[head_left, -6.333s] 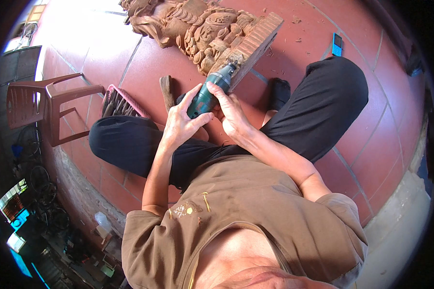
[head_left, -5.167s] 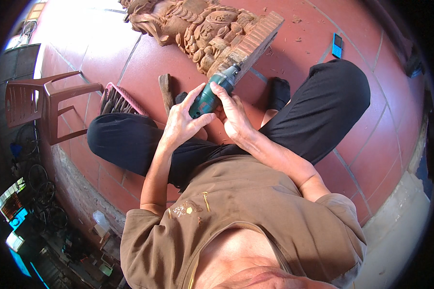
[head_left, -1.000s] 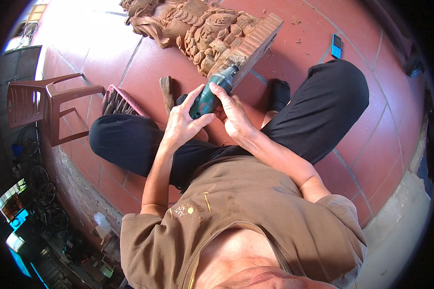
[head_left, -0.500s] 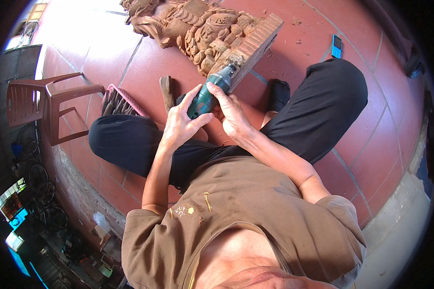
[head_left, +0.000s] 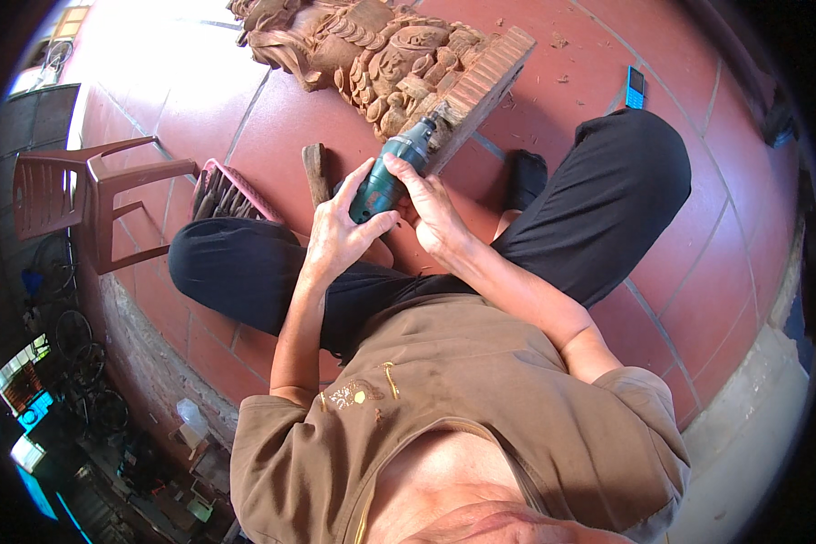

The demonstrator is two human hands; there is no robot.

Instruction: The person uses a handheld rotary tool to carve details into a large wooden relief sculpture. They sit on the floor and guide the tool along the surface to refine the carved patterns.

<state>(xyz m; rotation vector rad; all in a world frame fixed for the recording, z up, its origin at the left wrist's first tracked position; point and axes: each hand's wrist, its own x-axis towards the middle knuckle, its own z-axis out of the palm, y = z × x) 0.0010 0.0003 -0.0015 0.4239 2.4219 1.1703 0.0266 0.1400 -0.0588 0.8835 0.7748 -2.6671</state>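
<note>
Both hands are wrapped round a green die grinder [head_left: 392, 170] with a dark nose, held at a slant in front of me. My left hand [head_left: 337, 228] grips its rear left side, thumb across the back end. On the right side, the fingers of my right hand [head_left: 433, 207] close on the body, partly hidden behind it. The grinder's tip meets the base end of a brown wooden carving [head_left: 408, 65], which lies on its side and is covered in rounded relief. Whether the bit touches the wood I cannot tell.
Left of my legs a pink basket [head_left: 261, 201] holds several dark tools beside a reddish plastic chair [head_left: 109, 195]. A wooden mallet-like piece [head_left: 315, 172] lies near my left hand. A blue phone [head_left: 636, 88] and wood chips [head_left: 559, 41] are on the red tiles [head_left: 644, 263].
The grinder's nose has shifted very slightly left along the carving's base. Both hands keep the same hold, and the carving shows no clear movement.
</note>
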